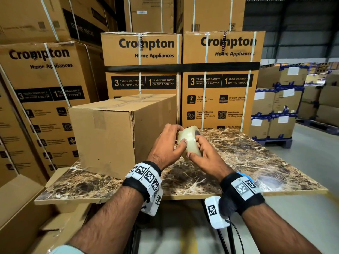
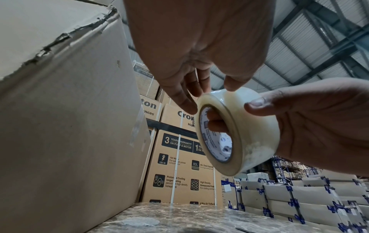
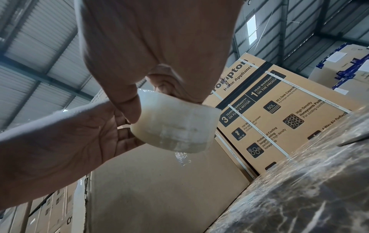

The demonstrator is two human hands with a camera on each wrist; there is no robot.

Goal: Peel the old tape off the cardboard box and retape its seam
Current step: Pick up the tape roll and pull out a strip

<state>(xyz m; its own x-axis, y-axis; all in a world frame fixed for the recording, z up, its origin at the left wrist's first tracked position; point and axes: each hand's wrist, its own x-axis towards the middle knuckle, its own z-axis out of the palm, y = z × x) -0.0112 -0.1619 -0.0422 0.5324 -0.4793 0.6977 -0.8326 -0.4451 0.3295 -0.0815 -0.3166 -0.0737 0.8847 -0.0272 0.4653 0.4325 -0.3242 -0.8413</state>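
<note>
A plain cardboard box (image 1: 110,136) stands on the left part of the marble table (image 1: 256,162). Clear old tape (image 1: 139,99) runs along its top seam, and a strip hangs down its front face. Right of the box, above the table, both hands hold a roll of clear tape (image 1: 190,142). My left hand (image 1: 174,142) grips the roll's left side, with the thumb on its outer band. My right hand (image 1: 201,149) holds the right side. In the left wrist view, right-hand fingers (image 2: 215,124) poke through the core of the roll (image 2: 249,134). The roll's loose end is not visible.
Tall printed appliance cartons (image 1: 179,70) stand directly behind the table and to the left (image 1: 40,99). Pallets of blue-taped boxes (image 1: 275,110) fill the right background. The box's vertical corner edge (image 2: 66,36) is torn. Bare marble lies right of the hands.
</note>
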